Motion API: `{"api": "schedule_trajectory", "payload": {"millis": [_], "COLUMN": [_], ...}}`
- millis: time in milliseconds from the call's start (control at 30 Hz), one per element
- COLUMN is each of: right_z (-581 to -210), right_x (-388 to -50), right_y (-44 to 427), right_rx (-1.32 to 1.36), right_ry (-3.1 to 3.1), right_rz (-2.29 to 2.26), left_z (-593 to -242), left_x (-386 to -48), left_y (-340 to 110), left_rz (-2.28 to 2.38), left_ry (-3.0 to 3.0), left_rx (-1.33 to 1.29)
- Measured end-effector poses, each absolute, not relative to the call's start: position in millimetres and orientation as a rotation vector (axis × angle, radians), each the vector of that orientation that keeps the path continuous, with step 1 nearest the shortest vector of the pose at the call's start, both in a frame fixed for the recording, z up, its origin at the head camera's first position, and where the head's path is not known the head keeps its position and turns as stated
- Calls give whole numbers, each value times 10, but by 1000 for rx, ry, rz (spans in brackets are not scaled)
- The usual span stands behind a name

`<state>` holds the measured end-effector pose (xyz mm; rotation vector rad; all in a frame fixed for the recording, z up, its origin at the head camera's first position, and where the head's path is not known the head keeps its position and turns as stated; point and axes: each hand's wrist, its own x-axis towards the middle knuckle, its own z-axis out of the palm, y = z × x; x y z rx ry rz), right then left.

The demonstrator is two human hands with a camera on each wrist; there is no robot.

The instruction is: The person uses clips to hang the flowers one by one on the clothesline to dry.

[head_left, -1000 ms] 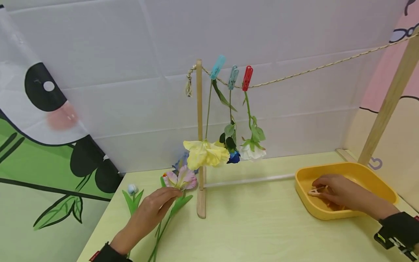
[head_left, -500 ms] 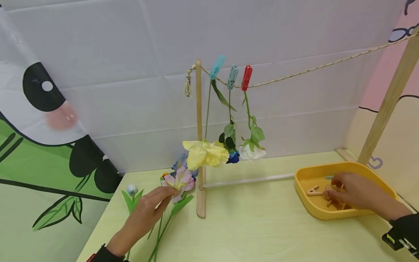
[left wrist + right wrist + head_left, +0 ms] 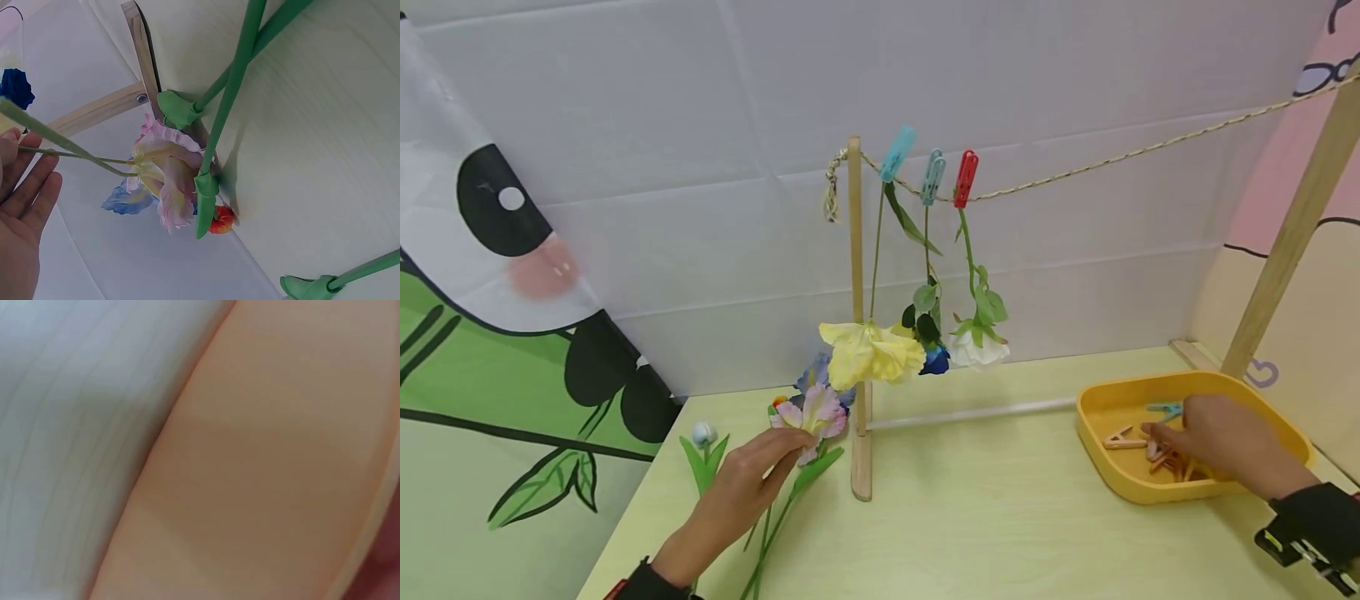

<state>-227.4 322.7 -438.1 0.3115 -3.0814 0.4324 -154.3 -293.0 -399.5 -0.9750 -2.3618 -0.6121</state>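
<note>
My left hand [image 3: 741, 479] pinches the thin stem of a pink and yellow iris [image 3: 823, 408] near its bloom, beside the wooden post. In the left wrist view, the pink iris [image 3: 165, 165] hangs beyond the left hand [image 3: 28, 206], whose other fingers are spread. My right hand [image 3: 1232, 437] reaches into a yellow tray [image 3: 1150, 493], its fingers bent down among several clothespins. A teal clothespin [image 3: 1165, 407] lies by the knuckles and a pale pink clothespin [image 3: 1122, 442] to their left. Whether the right fingertips grip one is hidden; its wrist view shows mostly the tray wall [image 3: 250, 456].
From a rope [image 3: 1097, 167] tied to a wooden post [image 3: 857, 233], clothespins hold a yellow flower [image 3: 871, 354], a blue rose [image 3: 936, 360] and a white rose [image 3: 979, 348] upside down. A pale blue tulip [image 3: 703, 433] and a blue iris [image 3: 814, 373] lie at left.
My right hand has shifted rightward inside the tray, away from the pale pink clothespin, uncovering the teal one. The pink iris has turned slightly in my left hand, which stays in nearly the same place.
</note>
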Motion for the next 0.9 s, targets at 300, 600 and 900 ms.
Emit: {"api": "schedule_trajectory", "payload": {"millis": [300, 600, 900], "right_z": [-4391, -4343, -4326], "right_x": [-2340, -2389, -2388], "right_y": [3173, 3124, 3065], "right_rx": [291, 260, 190], "right_ry": [-3113, -3107, -3133], "right_rz": [541, 698, 832], "left_z": [-3946, -3782, -3642], "left_x": [-1584, -1639, -1643], "left_y": [-2914, -2935, -2899], "left_rz": [-686, -824, -927], "left_ry": [-2296, -2203, -2125], "left_rx": [-902, -742, -748]}}
